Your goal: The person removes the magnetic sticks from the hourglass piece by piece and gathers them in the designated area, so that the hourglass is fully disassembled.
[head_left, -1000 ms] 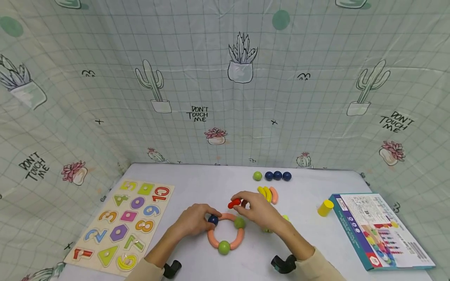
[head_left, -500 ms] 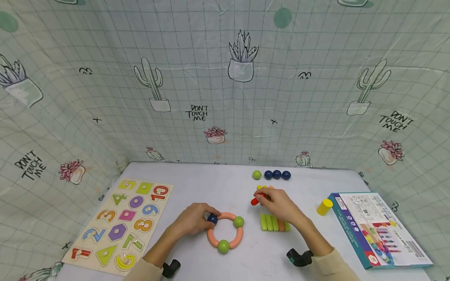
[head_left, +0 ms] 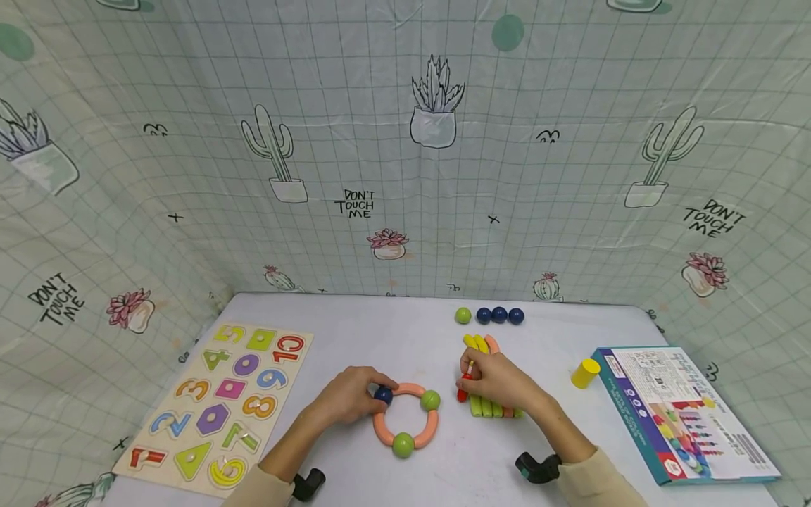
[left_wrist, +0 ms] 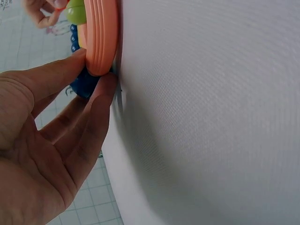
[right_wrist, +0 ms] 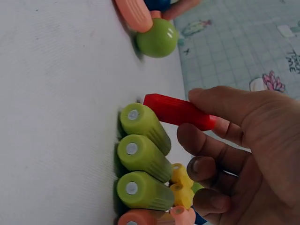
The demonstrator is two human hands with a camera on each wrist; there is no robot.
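My left hand (head_left: 348, 396) pinches the blue ball (head_left: 383, 395) of a ring made of curved orange sticks (head_left: 379, 428) and green balls (head_left: 403, 445). In the left wrist view, thumb and fingertips sit where the blue ball (left_wrist: 83, 85) meets an orange curved stick (left_wrist: 101, 37). My right hand (head_left: 500, 379) holds a short red stick (head_left: 464, 389) between thumb and fingers. This red stick (right_wrist: 176, 111) lies against the left end of a row of green sticks (right_wrist: 145, 152) with metal discs in their ends. Part of the row is hidden by the right hand.
Behind the right hand lie yellow (head_left: 476, 343) and orange curved sticks. Farther back, one green ball (head_left: 463, 315) and three blue balls (head_left: 500, 315) stand in line. A yellow cylinder (head_left: 585, 373) and a box (head_left: 687, 415) are at right, a number puzzle board (head_left: 215, 408) at left.
My right hand has carried the red stick from above the ring to the right, then down beside the green row, turning it to point toward me. The left hand and ring have stayed put.
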